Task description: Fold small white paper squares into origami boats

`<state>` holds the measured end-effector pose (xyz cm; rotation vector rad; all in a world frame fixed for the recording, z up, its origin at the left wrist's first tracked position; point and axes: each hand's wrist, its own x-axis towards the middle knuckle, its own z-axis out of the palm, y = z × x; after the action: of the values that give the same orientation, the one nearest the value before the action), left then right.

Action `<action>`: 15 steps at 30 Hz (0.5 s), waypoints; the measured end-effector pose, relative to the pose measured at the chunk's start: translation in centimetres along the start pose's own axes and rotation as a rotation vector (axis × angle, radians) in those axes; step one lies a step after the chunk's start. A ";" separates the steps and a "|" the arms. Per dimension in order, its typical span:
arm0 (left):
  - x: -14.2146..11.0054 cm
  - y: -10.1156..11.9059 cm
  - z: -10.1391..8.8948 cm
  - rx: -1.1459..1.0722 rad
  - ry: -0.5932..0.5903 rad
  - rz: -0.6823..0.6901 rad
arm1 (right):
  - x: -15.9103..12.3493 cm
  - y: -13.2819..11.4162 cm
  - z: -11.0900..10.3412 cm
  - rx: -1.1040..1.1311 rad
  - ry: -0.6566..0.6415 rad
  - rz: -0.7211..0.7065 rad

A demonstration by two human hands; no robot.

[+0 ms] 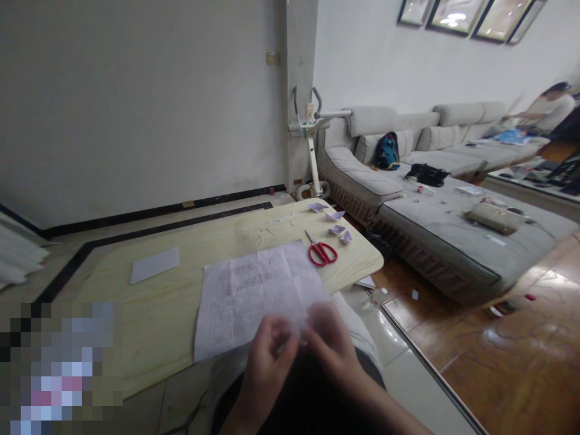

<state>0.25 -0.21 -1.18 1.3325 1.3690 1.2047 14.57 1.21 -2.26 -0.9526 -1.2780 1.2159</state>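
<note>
Left hand (269,347) & right hand (330,338), motion-blurred: fingertips drawn nearly together, both pinching a small whitish paper piece (296,322) btwn them, at near edge of pale-yellow wood-grain table (158,320); exact fold unclear. Clock dirs. from hands: large creased white printed paper sheet (244,290) at 11, flat; red-handled metal scissors (322,254) at 1, just beside sheet; four small folded pale-purple paper shapes (337,230) beyond, also at 1; plain white rectangular paper (154,266) at 10, well apart
</note>
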 end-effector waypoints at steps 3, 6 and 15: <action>0.3 0.5 -0.1 0.071 -0.074 -0.077 | -0.1 0.5 0.0 0.002 0.024 -0.015; 0.4 1.1 -0.4 0.132 -0.187 -0.100 | -0.1 0.8 -0.2 -0.092 0.025 -0.061; 0.2 1.1 -0.8 0.164 -0.225 -0.033 | 0.8 -0.6 -0.7 -0.263 -0.082 -0.008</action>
<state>-0.38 -0.08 0.02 1.5047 1.3435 0.9052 15.23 2.00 -1.60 -1.0932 -1.5326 1.1071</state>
